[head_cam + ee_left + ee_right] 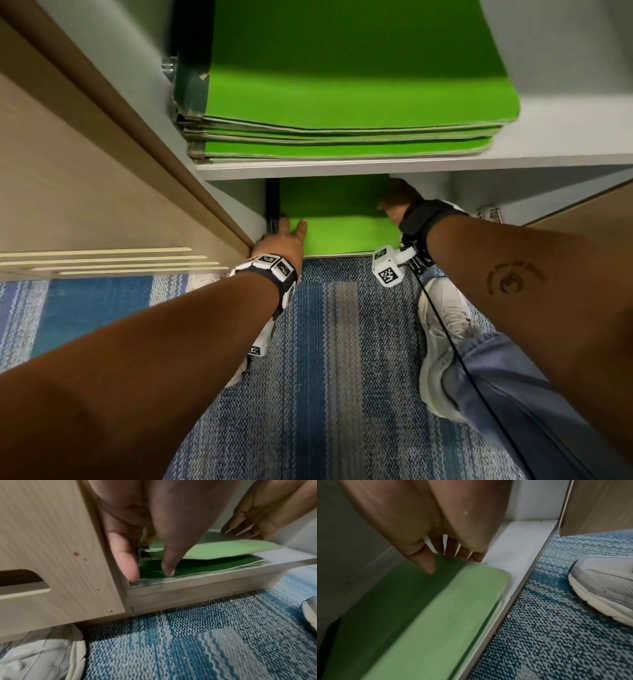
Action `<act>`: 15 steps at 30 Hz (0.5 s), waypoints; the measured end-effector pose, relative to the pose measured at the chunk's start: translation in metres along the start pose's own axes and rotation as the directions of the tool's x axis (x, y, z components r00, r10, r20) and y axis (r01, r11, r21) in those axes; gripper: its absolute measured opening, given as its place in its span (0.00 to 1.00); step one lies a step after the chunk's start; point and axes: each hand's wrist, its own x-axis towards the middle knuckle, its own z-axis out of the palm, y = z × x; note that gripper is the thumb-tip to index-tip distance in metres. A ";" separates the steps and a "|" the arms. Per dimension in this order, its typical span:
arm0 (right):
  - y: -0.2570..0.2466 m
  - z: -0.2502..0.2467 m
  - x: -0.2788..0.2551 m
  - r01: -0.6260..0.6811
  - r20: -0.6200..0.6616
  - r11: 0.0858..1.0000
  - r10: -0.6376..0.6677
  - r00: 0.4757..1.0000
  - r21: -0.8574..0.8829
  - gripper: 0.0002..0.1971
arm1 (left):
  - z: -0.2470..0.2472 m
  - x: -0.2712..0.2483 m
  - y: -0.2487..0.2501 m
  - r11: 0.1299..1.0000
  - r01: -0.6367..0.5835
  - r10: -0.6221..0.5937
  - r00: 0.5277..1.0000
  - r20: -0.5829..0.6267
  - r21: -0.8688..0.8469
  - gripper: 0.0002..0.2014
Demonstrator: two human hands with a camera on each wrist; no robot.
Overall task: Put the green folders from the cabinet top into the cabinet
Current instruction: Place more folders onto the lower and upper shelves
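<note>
A green folder [342, 219] lies in the cabinet's bottom compartment on a low stack of green folders [197, 566]. My left hand [286, 236] has straight fingers [130, 563] touching the stack's front left corner. My right hand [397, 202] grips the top folder's [428, 615] right edge, with the thumb [426, 563] on top and the fingers underneath. That side of the top folder [214, 549] is lifted slightly off the stack. Another stack of green folders [342, 85] fills the shelf above.
The open left cabinet door [85, 188], with a handle cutout [22, 580], stands close beside my left hand. The right door [582, 205] is open too. My white shoes [445, 325] stand on blue striped carpet [325, 342] in front of the cabinet base [205, 595].
</note>
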 end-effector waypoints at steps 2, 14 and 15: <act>-0.003 0.006 0.000 0.000 0.011 0.999 0.000 1.000 -0.043 0.28 | -0.001 0.003 0.004 1.000 0.010 -0.010 1.000 -0.005 0.001 0.45; 0.011 0.042 -0.016 0.090 0.013 0.874 -0.096 0.995 -0.477 0.41 | -0.004 0.025 0.006 0.971 0.018 -0.005 0.999 -0.054 0.239 0.33; 0.012 0.042 -0.017 0.093 0.025 0.863 -0.093 0.995 -0.496 0.40 | -0.004 0.024 0.006 0.971 0.019 -0.006 0.998 -0.058 0.236 0.33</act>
